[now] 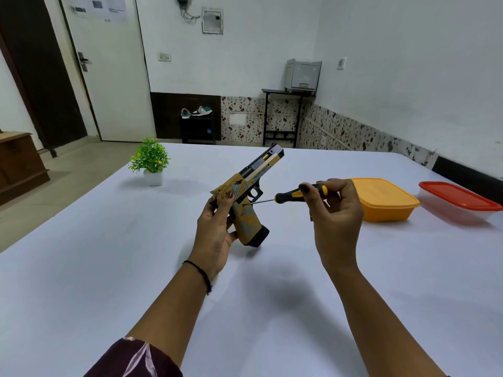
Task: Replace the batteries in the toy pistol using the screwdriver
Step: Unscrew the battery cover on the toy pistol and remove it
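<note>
A yellow, grey and black toy pistol (pixel 249 191) is held up above the white table (pixel 109 268), barrel pointing up and away, grip end down. My left hand (pixel 215 229) grips it from behind around the back of the grip, thumb on the side. My right hand (pixel 333 210) pinches the black-and-yellow handle of a screwdriver (pixel 296 194). Its thin metal shaft runs left and its tip touches the upper part of the pistol's grip, just below the trigger guard.
A yellow lidded container (pixel 386 202) sits on the table right of my right hand, and a clear box with a red lid (pixel 460 201) lies further right near the edge. A small potted plant (pixel 151 161) stands at the table's far left.
</note>
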